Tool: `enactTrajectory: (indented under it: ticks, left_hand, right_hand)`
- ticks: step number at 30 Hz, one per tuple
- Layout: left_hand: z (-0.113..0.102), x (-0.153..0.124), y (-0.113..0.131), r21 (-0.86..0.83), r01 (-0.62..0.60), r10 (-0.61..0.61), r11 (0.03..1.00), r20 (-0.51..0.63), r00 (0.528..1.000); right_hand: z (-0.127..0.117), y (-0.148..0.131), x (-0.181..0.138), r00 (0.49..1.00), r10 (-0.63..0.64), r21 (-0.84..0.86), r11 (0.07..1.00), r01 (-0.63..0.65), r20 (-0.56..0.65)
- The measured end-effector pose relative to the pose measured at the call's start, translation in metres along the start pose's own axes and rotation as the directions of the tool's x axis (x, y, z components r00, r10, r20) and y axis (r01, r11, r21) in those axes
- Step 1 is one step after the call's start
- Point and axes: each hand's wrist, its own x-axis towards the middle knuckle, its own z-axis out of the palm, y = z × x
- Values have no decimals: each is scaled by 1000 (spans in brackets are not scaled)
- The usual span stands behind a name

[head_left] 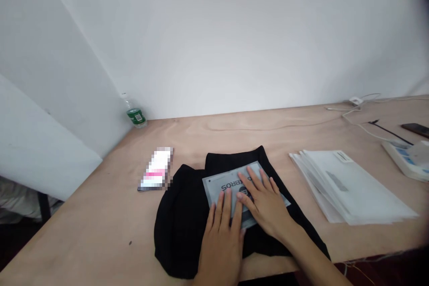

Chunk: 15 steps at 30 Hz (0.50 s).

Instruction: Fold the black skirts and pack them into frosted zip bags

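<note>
Black fabric (182, 223), perhaps a garment, lies in folds on the wooden table near its front edge. On top of it rests a small translucent plastic bag (214, 183) with dark printed lettering, partly hidden by my fingers. My left hand (223, 232) presses flat on the bag's lower edge, fingers stretched out. Flat over the bag's right part lies my right hand (263, 201), its fingers spread. The thumb of my right hand is close to the fingers of my left. Neither hand grasps anything.
A stack of frosted plastic bags (355, 187) lies to the right. At the left are a phone (156, 170) with a blurred screen and a green-labelled bottle (136, 115) by the wall. Cables, a power strip (405, 161) and a dark phone (415, 129) sit at the far right.
</note>
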Motion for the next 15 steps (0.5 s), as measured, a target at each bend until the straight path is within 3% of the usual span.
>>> enactTrajectory:
  ticks: [6, 9, 12, 15]
  left_hand:
    - [-12, -19, -14, 52, -43, 45, 998, -30, 999]
    - [-22, -33, -31, -35, -90, 88, 995, -50, 995]
    - [-28, -44, -46, -199, -65, 43, 978, -112, 993]
    - [-27, -48, -51, -317, -19, -33, 948, -158, 987]
  right_hand:
    - [5, 9, -4, 994, 40, -99, 994, -50, -101]
    - [0, 7, -15, 984, -2, -93, 996, -15, -179]
    - [-8, -8, -29, 959, -181, 20, 982, 190, -219]
    - [-12, -29, -41, 880, -438, 127, 877, 463, -184]
